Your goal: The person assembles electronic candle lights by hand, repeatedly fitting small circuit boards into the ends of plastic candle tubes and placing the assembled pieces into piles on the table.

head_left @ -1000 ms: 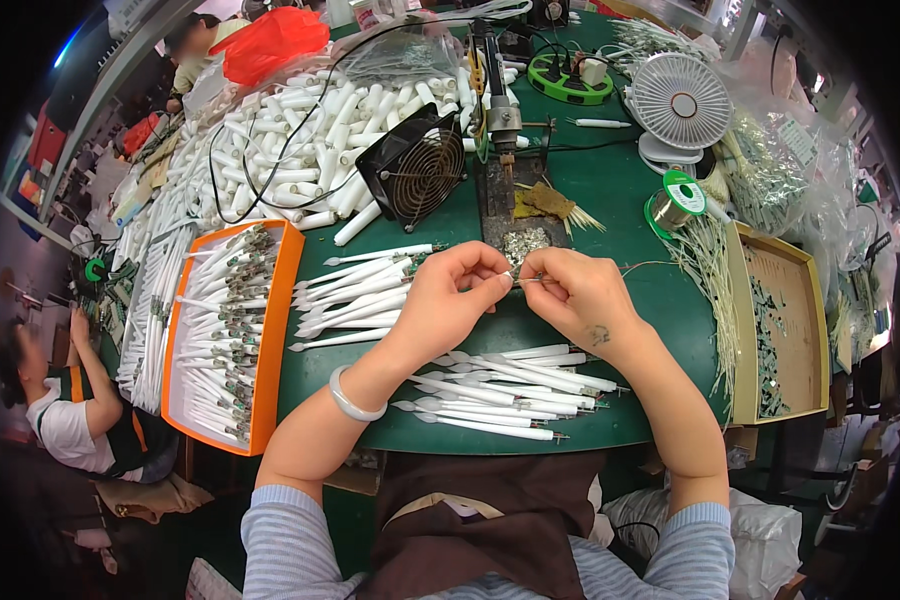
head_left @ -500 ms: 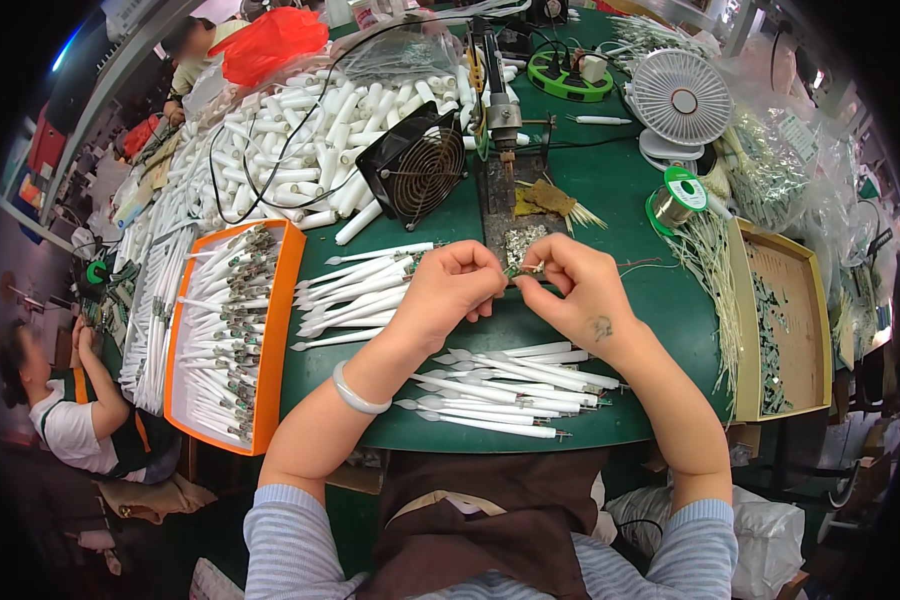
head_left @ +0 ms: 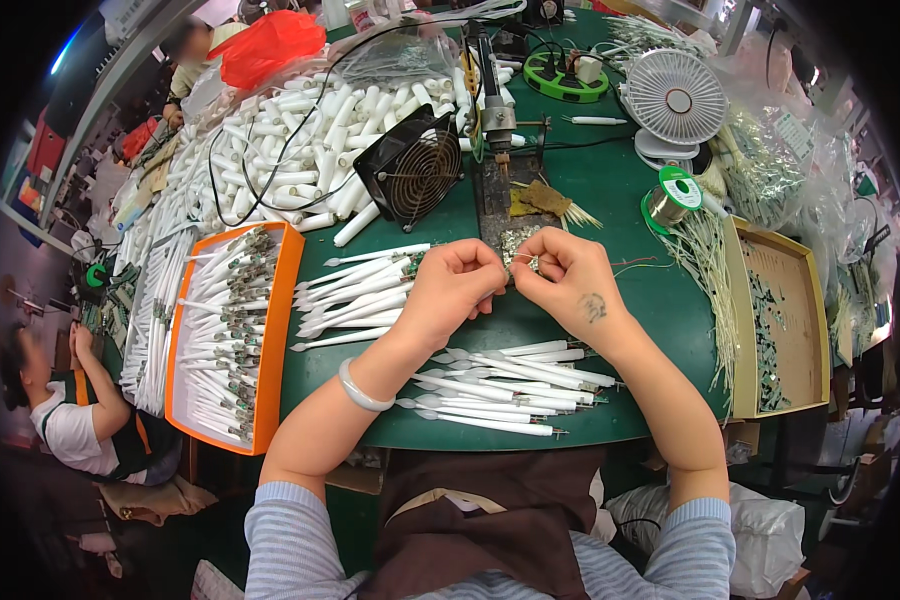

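My left hand (head_left: 457,286), with a white bangle (head_left: 363,387) on its wrist, is closed in a pinch. What it holds is hidden by the fingers. Close against it, my right hand (head_left: 568,282) pinches a thin pale wire (head_left: 523,256) between thumb and fingertips. Both hands hover over the near end of a metal soldering stand (head_left: 497,195), beside a heap of small silvery parts (head_left: 517,240). White sticks with flame-shaped tips (head_left: 492,395) lie in a pile below my hands. More such white sticks (head_left: 362,292) lie left of my left hand.
An orange box (head_left: 288,345) of similar sticks stands left; a cardboard box (head_left: 805,330) with small green boards stands right. Around the back are white tubes (head_left: 290,150), a black fan (head_left: 410,168), a white fan (head_left: 676,97) and a solder spool (head_left: 674,200). Another person (head_left: 75,410) sits far left.
My fingertips have shifted slightly, and the pale wire now shows at my right fingers. The small green piece seen between the hands earlier is out of sight.
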The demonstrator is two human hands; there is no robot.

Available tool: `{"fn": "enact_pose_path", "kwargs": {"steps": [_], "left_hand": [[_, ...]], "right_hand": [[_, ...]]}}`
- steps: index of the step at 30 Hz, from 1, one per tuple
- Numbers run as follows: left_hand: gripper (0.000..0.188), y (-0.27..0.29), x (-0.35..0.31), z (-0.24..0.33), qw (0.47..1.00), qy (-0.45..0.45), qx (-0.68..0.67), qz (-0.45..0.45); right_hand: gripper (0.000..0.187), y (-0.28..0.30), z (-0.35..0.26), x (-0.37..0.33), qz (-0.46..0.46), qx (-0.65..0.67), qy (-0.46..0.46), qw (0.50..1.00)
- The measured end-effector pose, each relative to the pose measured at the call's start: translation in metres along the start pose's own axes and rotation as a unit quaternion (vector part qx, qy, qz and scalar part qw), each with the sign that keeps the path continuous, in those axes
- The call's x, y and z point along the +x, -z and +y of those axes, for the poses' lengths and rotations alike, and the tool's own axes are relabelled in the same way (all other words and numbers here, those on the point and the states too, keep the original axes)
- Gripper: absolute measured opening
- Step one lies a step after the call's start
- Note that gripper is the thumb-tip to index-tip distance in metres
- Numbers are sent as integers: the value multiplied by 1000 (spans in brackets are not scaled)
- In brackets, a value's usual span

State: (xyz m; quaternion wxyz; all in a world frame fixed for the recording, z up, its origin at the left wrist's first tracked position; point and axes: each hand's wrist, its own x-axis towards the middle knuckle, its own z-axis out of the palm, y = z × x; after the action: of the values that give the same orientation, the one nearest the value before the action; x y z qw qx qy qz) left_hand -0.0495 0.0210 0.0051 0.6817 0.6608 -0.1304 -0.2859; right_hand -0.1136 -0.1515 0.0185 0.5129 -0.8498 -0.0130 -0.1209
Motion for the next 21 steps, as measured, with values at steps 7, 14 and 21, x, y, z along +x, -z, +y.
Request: {"fn": "enact_pose_path", "kwargs": {"steps": [7,14,21], "left_hand": [[3,3,14,1,999,4,33,-6],[6,10,37,3,999,31,4,-10],[8,12,52,3,997,56,-47,-18]], "right_hand": [[10,-1,12,8,-9,-4,-5,1000],[9,-4,29,20,56,77,10,995],[10,-4,30,23,92,-23,106,990]]}}
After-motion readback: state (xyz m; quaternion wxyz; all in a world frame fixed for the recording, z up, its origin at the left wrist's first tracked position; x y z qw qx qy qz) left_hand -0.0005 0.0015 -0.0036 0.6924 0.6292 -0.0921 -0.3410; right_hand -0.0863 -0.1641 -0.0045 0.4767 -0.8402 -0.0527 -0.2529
